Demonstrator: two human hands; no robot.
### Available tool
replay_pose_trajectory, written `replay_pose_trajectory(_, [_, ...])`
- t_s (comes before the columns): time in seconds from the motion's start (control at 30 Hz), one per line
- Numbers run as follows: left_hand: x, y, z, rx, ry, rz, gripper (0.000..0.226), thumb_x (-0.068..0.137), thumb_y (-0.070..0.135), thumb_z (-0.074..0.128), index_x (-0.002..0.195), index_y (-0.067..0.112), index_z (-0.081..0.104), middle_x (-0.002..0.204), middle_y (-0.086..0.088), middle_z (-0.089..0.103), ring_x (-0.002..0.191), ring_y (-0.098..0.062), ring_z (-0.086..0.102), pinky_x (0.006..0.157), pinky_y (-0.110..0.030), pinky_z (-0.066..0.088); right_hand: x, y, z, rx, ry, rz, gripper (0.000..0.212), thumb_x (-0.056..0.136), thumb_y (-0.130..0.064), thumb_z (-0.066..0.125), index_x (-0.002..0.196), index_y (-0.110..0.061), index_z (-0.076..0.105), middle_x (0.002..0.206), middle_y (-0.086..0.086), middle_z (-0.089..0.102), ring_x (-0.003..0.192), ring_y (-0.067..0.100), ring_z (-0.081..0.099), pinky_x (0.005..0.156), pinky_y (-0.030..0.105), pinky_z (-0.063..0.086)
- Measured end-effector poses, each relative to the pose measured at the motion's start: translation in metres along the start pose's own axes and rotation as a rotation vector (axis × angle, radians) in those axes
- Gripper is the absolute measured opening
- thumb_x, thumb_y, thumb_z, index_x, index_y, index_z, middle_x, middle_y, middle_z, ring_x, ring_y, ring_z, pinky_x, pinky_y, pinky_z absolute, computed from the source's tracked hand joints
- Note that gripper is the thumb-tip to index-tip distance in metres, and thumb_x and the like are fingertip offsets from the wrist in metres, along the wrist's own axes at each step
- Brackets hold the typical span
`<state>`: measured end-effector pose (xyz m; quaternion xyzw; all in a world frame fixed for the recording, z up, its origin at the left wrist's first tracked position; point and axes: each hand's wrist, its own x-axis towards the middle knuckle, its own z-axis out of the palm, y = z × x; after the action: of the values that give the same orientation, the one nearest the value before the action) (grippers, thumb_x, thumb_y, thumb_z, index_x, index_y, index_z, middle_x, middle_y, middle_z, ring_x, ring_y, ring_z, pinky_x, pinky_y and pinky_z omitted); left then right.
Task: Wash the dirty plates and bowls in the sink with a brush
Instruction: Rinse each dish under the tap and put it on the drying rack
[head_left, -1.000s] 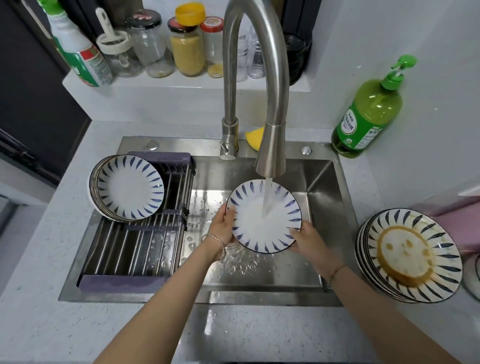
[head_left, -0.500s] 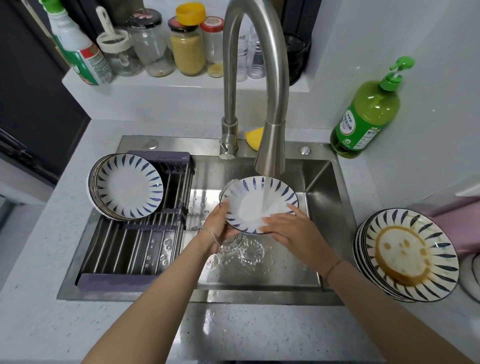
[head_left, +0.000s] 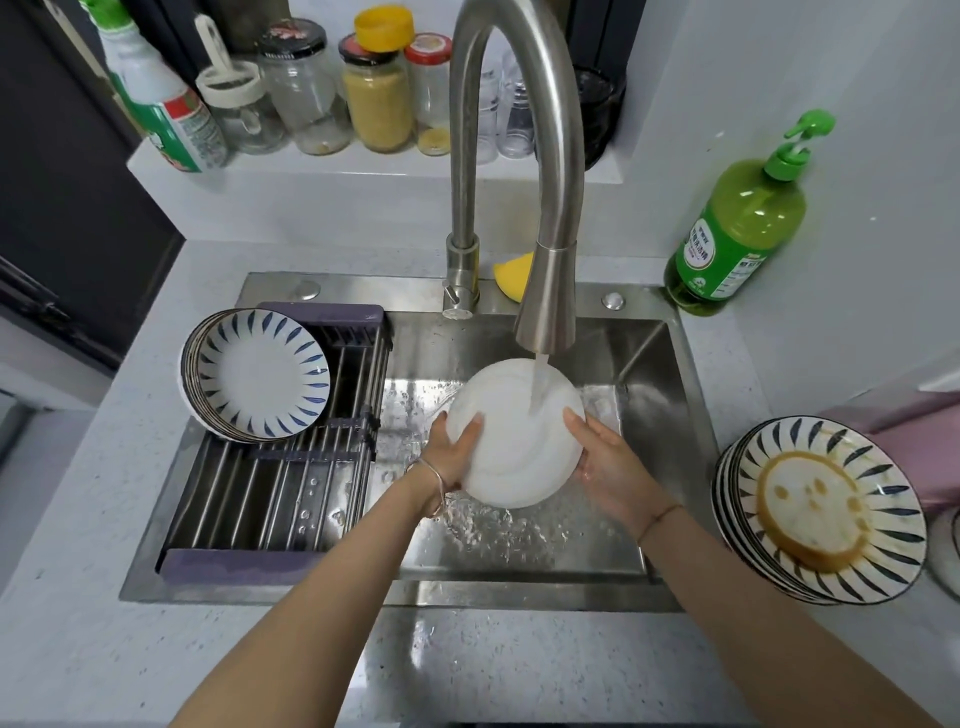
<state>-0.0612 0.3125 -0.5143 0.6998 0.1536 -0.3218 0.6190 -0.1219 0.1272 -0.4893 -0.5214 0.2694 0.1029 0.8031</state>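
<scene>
Water (head_left: 537, 387) runs from the faucet (head_left: 545, 291) onto the plate (head_left: 514, 452), which is held upside down over the sink (head_left: 660, 415) basin between the two hands, its plain white underside facing up. The left hand (head_left: 454, 452) grips the plate's left rim, fingers curled over the upturned underside. The right hand (head_left: 605, 460) holds the right rim, fingers bent round the edge. Each wrist carries a thin bracelet. Left of the left hand, a drying rack (head_left: 280, 499) spans the sink, and a stack of clean plates (head_left: 260, 374) with blue-stroke rims rests tilted on its far end. Right of the right hand, a stack of dirty plates (head_left: 826, 512) sits on the bench (head_left: 78, 623), the top one smeared with brown sauce. Beyond the hands, behind the faucet, a yellow sponge (head_left: 511, 275) lies on the sink's back rim. A green dish soap bottle (head_left: 737, 223) stands on the bench beyond the right hand, at the sink's far corner.
</scene>
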Motion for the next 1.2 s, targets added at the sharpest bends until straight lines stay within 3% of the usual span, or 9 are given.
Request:
replay_pose_trajectory(0.1, [0.001,-0.003,-0.003,-0.012,0.057,0.003,0.074,0.082,0.056,0.065,0.138,0.015,0.040,0.127,-0.011,0.058,0.109,-0.030,0.059,0.088,-0.050,0.055,0.001,0.008,-0.005,0.078,0.020,0.032,0.036,0.096,-0.026,0.053,0.130,-0.014,0.055,0.127,0.007,0.063,0.114,0.024,0.060,0.092,0.038,0.053])
replay_pose_trajectory(0.23, [0.002,-0.002,-0.003,0.022,0.086,0.015,0.056,0.090,0.045,0.062,0.130,0.010,0.047,0.120,-0.010,0.059,0.105,-0.027,0.059,0.081,-0.039,0.054,-0.004,0.017,-0.013,0.136,0.047,0.057,0.036,0.098,-0.026,0.050,0.133,-0.018,0.052,0.126,0.004,0.063,0.112,0.021,0.060,0.073,0.029,0.057])
replay_pose_trajectory(0.53, [-0.002,-0.007,-0.007,0.064,0.073,0.084,0.050,0.090,0.038,0.065,0.129,0.013,0.047,0.122,-0.011,0.060,0.109,-0.028,0.061,0.082,-0.040,0.056,-0.017,0.014,-0.017,0.019,0.064,0.038,0.035,0.100,-0.024,0.046,0.134,-0.017,0.051,0.121,0.004,0.067,0.103,0.017,0.066,0.083,0.031,0.057])
replay_pose_trajectory(0.7, [-0.003,-0.007,-0.032,0.016,0.029,0.076,0.074,0.077,0.063,0.065,0.131,0.015,0.053,0.119,-0.010,0.065,0.106,-0.029,0.064,0.084,-0.051,0.057,-0.023,-0.004,0.010,-0.009,0.023,0.030,0.034,0.099,-0.023,0.047,0.132,-0.014,0.053,0.121,0.007,0.066,0.104,0.021,0.065,0.091,0.038,0.054])
replay_pose_trajectory(0.8, [-0.005,-0.005,-0.050,-0.018,0.028,0.064,0.050,0.095,0.046,0.052,0.130,0.010,0.055,0.118,-0.012,0.066,0.103,-0.029,0.064,0.083,-0.046,0.057,-0.025,-0.016,0.039,-0.041,-0.016,0.029,0.028,0.099,-0.020,0.050,0.125,-0.015,0.057,0.117,0.007,0.068,0.103,0.021,0.065,0.089,0.038,0.054])
replay_pose_trajectory(0.97, [-0.012,0.001,-0.094,-0.006,0.032,0.064,0.048,0.097,0.049,0.044,0.127,0.015,0.058,0.114,-0.007,0.066,0.103,-0.024,0.061,0.093,-0.042,0.053,-0.015,-0.033,0.104,-0.111,-0.076,0.015,0.022,0.097,-0.018,0.052,0.114,-0.008,0.061,0.099,0.006,0.072,0.086,0.014,0.069,0.073,0.026,0.058])
replay_pose_trajectory(1.07, [-0.017,0.010,-0.129,0.015,0.050,0.103,0.045,0.101,0.045,0.038,0.115,0.011,0.064,0.102,-0.008,0.068,0.087,-0.018,0.063,0.077,-0.031,0.056,0.000,-0.040,0.147,-0.145,-0.093,0.002,0.011,0.097,-0.016,0.053,0.102,-0.010,0.060,0.078,-0.002,0.071,0.066,0.005,0.067,0.060,0.021,0.055])
replay_pose_trajectory(1.13, [-0.020,0.016,-0.153,-0.011,0.103,0.148,0.037,0.101,0.037,0.044,0.118,0.009,0.063,0.110,-0.010,0.067,0.092,-0.020,0.062,0.076,-0.028,0.054,0.011,-0.044,0.176,-0.195,-0.105,-0.021,0.006,0.097,-0.013,0.053,0.096,-0.011,0.059,0.066,-0.007,0.068,0.054,0.002,0.062,0.057,0.019,0.053])
replay_pose_trajectory(1.2, [-0.025,0.023,-0.183,0.156,0.235,0.269,0.037,0.098,0.031,0.053,0.127,0.009,0.058,0.116,-0.005,0.064,0.100,-0.017,0.059,0.081,-0.020,0.048,0.026,-0.043,0.208,-0.264,-0.098,-0.044,0.006,0.096,-0.011,0.055,0.091,-0.010,0.060,0.072,-0.002,0.065,0.052,0.003,0.058,0.051,0.017,0.049])
